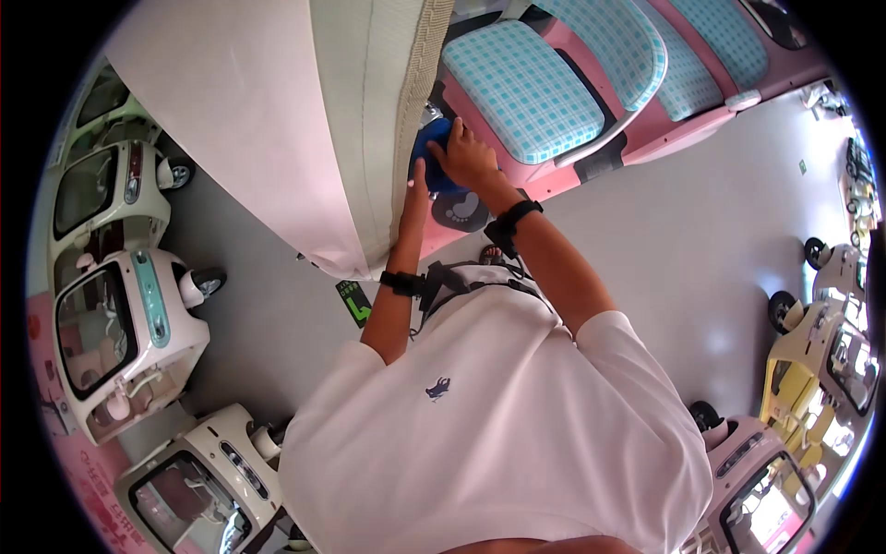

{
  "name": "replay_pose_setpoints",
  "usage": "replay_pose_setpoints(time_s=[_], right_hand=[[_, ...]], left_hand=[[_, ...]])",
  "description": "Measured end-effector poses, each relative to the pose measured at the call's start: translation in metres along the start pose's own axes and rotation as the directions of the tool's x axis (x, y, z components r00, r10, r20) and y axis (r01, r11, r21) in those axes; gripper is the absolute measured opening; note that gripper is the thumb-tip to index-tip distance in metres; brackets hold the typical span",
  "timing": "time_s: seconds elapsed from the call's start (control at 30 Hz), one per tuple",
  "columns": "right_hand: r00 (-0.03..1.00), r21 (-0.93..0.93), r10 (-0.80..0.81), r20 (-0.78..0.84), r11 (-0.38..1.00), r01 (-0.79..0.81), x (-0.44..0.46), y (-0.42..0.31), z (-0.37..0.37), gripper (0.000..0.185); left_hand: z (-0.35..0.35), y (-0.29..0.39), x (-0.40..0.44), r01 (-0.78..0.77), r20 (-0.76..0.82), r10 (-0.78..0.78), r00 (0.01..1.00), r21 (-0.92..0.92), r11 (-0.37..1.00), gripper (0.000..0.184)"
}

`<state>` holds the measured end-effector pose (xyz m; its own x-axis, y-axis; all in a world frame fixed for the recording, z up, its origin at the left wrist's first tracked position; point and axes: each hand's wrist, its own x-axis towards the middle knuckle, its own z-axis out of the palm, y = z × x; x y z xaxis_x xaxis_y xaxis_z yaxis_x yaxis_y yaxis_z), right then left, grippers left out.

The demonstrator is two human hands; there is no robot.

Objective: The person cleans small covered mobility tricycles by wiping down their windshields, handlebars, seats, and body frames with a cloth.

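Overlapping a plain deep-blue piece (429,140): left hand (415,185), right hand (469,161) (clamped or apart, unclear)

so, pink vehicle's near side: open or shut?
Open: the pink vehicle shows its checked seat with no door across it; left hand and right hand are at a blue item nearby.

Left hand (414,191): obstructed on its left by the pale panel (377,138). Right hand (469,159): checkered seat (524,90) obstructs forward right; open room at right rear, over grey floor (664,222).
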<state>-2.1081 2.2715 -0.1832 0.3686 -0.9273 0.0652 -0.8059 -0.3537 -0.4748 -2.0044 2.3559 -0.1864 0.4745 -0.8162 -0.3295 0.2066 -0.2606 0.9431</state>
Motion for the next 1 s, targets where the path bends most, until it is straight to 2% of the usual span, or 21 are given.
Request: replay_pose_setpoints(time_s=[0.03, 0.1, 0.13, 0.17, 0.23, 0.27, 0.33, 0.37, 0.43, 0.47, 0.53, 0.63, 0.67, 0.73, 0.77, 0.8, 0.83, 0.87, 0.93, 0.97, 1.0], right_hand=[[0.996, 0.045, 0.068, 0.059, 0.996, -0.071, 0.01, 0.002, 0.0, 0.076], [0.98, 0.081, 0.131, 0.149, 0.986, -0.144, 0.015, 0.005, 0.001, 0.07], [0.977, 0.096, 0.121, 0.174, 0.986, -0.139, 0.016, 0.007, -0.001, 0.066], [0.975, 0.108, 0.111, 0.191, 0.985, -0.133, 0.018, 0.01, -0.005, 0.063], [0.982, 0.135, 0.087, 0.168, 0.985, -0.11, 0.016, 0.022, 0.002, 0.06], [0.986, 0.174, 0.073, 0.148, 0.98, -0.098, 0.014, 0.027, 0.006, 0.059], [0.988, 0.216, 0.063, 0.138, 0.972, -0.093, 0.007, 0.029, 0.009, 0.059], [0.995, 0.227, 0.034, 0.09, 0.972, -0.054, -0.001, 0.025, 0.006, 0.055], [0.999, 0.228, 0.004, 0.034, 0.974, -0.011, -0.014, 0.026, 0.001, 0.052], [0.998, 0.167, -0.055, 0.004, 0.984, 0.054, -0.022, 0.031, 0.004, 0.05], [0.993, 0.099, -0.115, -0.019, 0.988, 0.116, -0.038, 0.036, 0.001, 0.05], [0.989, 0.015, -0.143, -0.038, 0.99, 0.144, -0.051, 0.037, 0.0, 0.052], [0.979, -0.08, -0.173, -0.106, 0.983, 0.165, -0.052, 0.035, 0.0, 0.05], [0.963, -0.173, -0.21, -0.17, 0.968, 0.18, -0.05, 0.03, -0.001, 0.048], [0.985, -0.16, -0.156, -0.079, 0.977, 0.142, -0.046, 0.023, -0.011, 0.046], [0.995, -0.153, -0.1, 0.011, 0.983, 0.1, -0.044, 0.021, -0.015, 0.045], [0.995, -0.155, -0.097, 0.008, 0.983, 0.097, -0.043, 0.019, -0.016, 0.045], [0.998, -0.128, -0.069, 0.001, 0.989, 0.069, -0.038, 0.018, -0.014, 0.045], [0.999, -0.103, -0.042, -0.005, 0.994, 0.041, -0.025, 0.017, -0.01, 0.046], [0.999, -0.094, -0.039, 0.015, 0.995, 0.04, -0.015, 0.017, -0.006, 0.05], [0.998, -0.08, -0.038, 0.045, 0.996, 0.041, -0.009, 0.016, 0.001, 0.054]], left_hand=[[0.0, 0.0, 0.005, 0.004, -0.013, -0.004, 1.0, -0.002, 1.0, 0.053], [0.003, -0.003, 0.019, -0.087, -0.053, 0.112, 0.992, 0.35, 0.933, 0.056], [0.007, -0.005, 0.022, -0.226, -0.005, 0.233, 0.973, 0.214, 0.95, 0.065], [0.005, -0.017, 0.032, -0.22, -0.014, 0.228, 0.974, 0.21, 0.953, 0.065], [-0.002, -0.049, 0.053, -0.201, -0.05, 0.248, 0.967, 0.445, 0.873, 0.069], [-0.001, -0.043, 0.045, -0.196, -0.054, 0.243, 0.968, 0.443, 0.875, 0.069], [-0.003, -0.024, 0.021, -0.075, 0.032, 0.068, 0.997, 0.468, 0.881, 0.069], [-0.008, -0.044, 0.024, -0.063, 0.03, 0.055, 0.998, 0.472, 0.879, 0.069], [-0.014, -0.091, 0.045, -0.221, -0.027, 0.312, 0.95, 0.646, 0.731, 0.068], [-0.014, -0.086, 0.043, -0.225, -0.024, 0.312, 0.95, 0.639, 0.735, 0.068], [-0.017, -0.064, 0.028, -0.227, 0.144, 0.175, 0.974, 0.631, 0.742, 0.066], [-0.024, -0.039, 0.017, -0.275, 0.295, 0.109, 0.949, 0.613, 0.741, 0.062], [-0.025, -0.036, 0.017, -0.267, 0.287, 0.105, 0.952, 0.615, 0.742, 0.062], [-0.023, -0.03, 0.02, -0.183, 0.246, -0.071, 0.967, 0.859, 0.478, 0.054], [-0.023, -0.038, 0.026, -0.181, 0.245, -0.074, 0.967, 0.861, 0.476, 0.054], [-0.021, -0.049, 0.034, -0.401, 0.271, 0.306, 0.913, 0.743, 0.537, 0.049], [-0.018, -0.059, 0.043, -0.62, 0.219, 0.645, 0.732, 0.607, 0.497, 0.045], [-0.011, -0.052, 0.045, -0.625, 0.222, 0.647, 0.729, 0.603, 0.497, 0.045], [0.001, -0.039, 0.048, -0.549, 0.045, 0.579, 0.814, 0.381, 0.744, 0.036], [0.004, -0.04, 0.065, -0.546, 0.042, 0.577, 0.816, 0.382, 0.745, 0.036], [0.004, -0.042, 0.091, -0.462, 0.021, 0.478, 0.878, 0.293, 0.837, 0.035]])
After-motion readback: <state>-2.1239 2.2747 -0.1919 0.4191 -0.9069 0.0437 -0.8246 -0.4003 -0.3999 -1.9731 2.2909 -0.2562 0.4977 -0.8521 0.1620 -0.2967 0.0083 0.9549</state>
